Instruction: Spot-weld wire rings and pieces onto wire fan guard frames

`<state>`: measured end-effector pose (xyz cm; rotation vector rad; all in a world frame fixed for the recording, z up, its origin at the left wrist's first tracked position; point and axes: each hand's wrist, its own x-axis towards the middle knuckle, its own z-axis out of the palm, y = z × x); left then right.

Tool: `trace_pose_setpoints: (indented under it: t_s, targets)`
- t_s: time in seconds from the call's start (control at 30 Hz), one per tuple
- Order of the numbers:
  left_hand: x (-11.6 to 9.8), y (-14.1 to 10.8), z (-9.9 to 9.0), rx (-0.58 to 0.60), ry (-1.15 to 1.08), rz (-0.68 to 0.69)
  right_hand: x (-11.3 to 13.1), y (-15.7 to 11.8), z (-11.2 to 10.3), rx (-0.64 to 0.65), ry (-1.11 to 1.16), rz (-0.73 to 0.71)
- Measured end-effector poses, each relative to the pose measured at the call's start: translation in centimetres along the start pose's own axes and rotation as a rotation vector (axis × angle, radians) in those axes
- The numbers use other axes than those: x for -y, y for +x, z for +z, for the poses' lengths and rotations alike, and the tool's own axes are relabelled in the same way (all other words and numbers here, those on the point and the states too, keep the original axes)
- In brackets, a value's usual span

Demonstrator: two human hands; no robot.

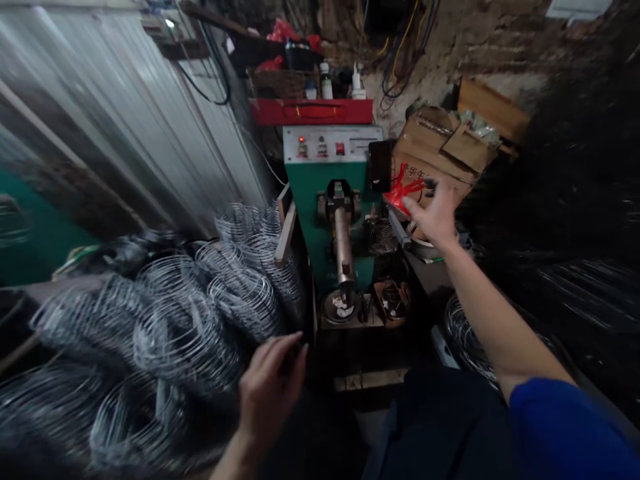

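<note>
My left hand [273, 387] hovers low in front of the wire coils, with a gap between its thumb and its bent fingers; nothing shows in it. My right hand [436, 212] reaches forward to the right of the machine. Its fingers curl near a small dark piece [429, 188] that I cannot make out. Just left of its thumb is a bright red thing [399, 195], perhaps a plastic bag. A green machine [305, 200] stands ahead, with a metal arm [344, 243] sloping down over a round plate [327, 308] that bears whitish bits.
Many wire coils [185, 327] are stacked at the left. Cardboard boxes [430, 147] lean behind my right hand. A dark phone-like slab [380, 165] is at the machine's side. A small tray [393, 301] sits right of the plate. More wire [465, 333] lies below my right forearm.
</note>
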<state>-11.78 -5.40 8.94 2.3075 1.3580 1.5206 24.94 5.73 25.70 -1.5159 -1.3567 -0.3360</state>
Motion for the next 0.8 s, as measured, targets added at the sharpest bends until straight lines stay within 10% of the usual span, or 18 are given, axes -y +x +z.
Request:
trace_pose_setpoints:
  t_s: [0.17,0.3,0.8]
  targets:
    - [6.1,-5.7,8.4,0.359,-0.033,-0.143,-6.3,8.3,12.8,-0.043,-0.098,0.264]
    - [9.6,-9.2,11.7,0.546,0.088,-0.178,-7.1,11.8,18.3,-0.041,-0.046,0.447]
    - [13.1,-9.0,12.7,0.669,-0.045,-0.211,-7.0,12.6,23.7,-0.162,-0.076,0.442]
